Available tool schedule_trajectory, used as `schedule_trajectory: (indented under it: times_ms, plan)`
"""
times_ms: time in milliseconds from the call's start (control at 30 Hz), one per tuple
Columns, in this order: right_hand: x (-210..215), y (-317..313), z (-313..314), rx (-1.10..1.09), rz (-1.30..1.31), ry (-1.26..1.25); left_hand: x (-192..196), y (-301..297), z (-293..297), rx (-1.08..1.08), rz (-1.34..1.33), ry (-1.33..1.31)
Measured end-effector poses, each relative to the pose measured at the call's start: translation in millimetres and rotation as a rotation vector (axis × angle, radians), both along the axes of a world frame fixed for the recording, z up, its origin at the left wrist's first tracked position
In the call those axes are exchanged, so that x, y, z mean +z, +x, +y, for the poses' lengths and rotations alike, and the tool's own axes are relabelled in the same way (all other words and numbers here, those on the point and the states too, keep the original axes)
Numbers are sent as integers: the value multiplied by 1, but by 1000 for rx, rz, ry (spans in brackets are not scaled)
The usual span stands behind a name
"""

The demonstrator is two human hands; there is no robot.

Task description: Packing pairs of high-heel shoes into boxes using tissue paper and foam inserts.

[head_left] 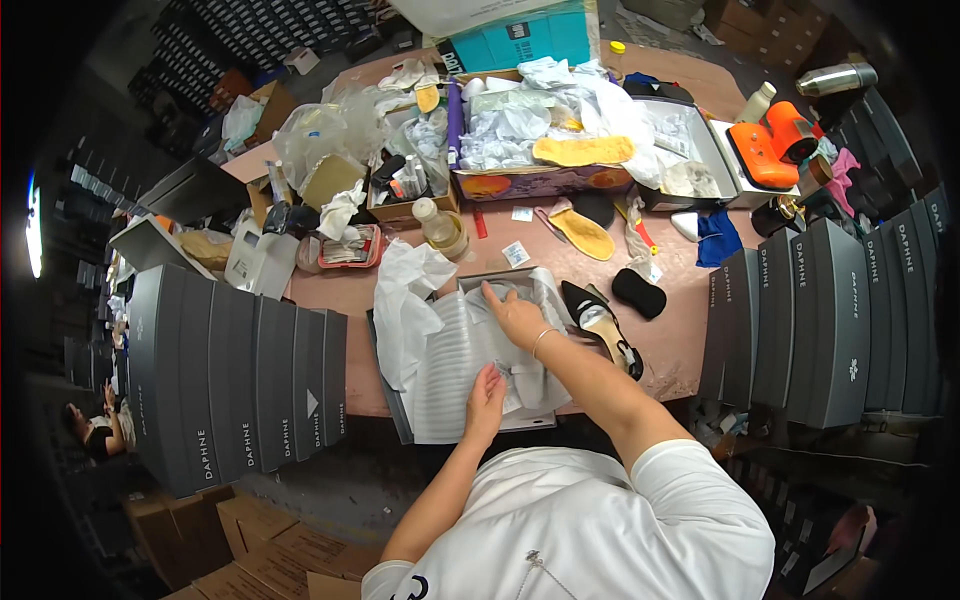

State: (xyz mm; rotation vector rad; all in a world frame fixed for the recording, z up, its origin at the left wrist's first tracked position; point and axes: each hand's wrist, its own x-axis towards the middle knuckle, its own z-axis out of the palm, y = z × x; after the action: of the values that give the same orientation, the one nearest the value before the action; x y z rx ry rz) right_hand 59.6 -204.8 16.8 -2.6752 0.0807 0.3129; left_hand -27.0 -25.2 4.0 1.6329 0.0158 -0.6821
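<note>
An open grey shoe box (402, 415) lies at the near edge of a pink table (340, 290), lined with white tissue paper (410, 290) and a ribbed translucent sheet (450, 365). My left hand (486, 397) presses flat on the wrapping at the box's near end. My right hand (513, 315) rests on the wrapping at the far end, fingers spread over the paper. A black high-heeled shoe (603, 325) lies on the table just right of the box. What is under the wrapping is hidden.
Rows of grey shoe boxes stand left (230, 380) and right (830, 320) of the table. The far side holds an open box of crumpled paper (540, 130), tan insoles (583, 232), a plastic bottle (440, 225), a black pad (638, 293) and an orange tool (770, 145).
</note>
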Motion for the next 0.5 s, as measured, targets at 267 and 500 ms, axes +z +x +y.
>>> schedule_trajectory:
  times_ms: [267,500]
  plan:
    - [54,-20,-8,-138,-268,653,73,39,-8,182,754,-746]
    - [24,-57,-12,-167,-191,527,100,47,33,317,513,-501]
